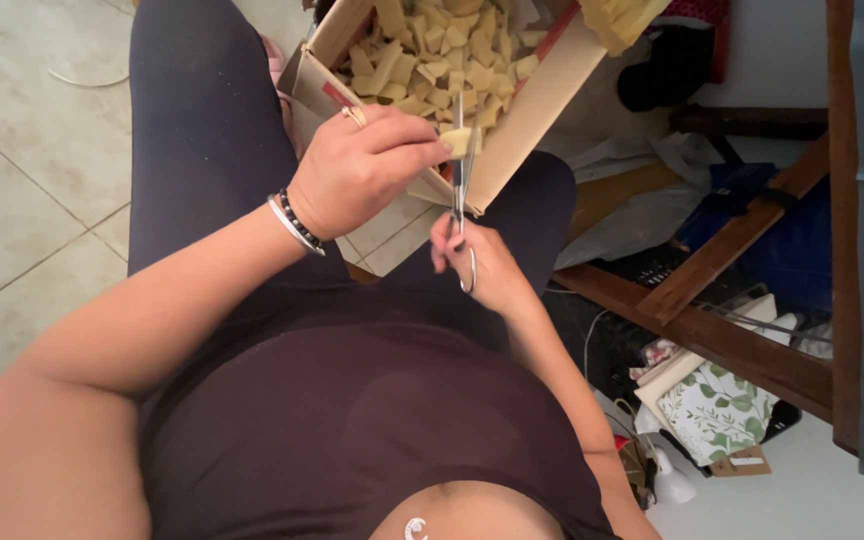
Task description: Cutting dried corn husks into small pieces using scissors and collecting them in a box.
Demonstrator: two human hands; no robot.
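My left hand [357, 170], with a ring and two bracelets at the wrist, pinches a small yellow foam piece [458, 141] between thumb and fingers. My right hand [482, 262] grips metal scissors [461, 190] by the handles, blades pointing up beside the foam piece. Both hands hover over the near edge of a cardboard box [537, 95] resting on my lap. The box holds several cut yellow foam pieces [432, 50].
Pale tiled floor [22, 150] lies to the left. At right a wooden frame [742, 235] crosses over dark clutter, a blue cloth [752, 190], a leaf-patterned packet [717, 410] and a small white bottle [672, 485].
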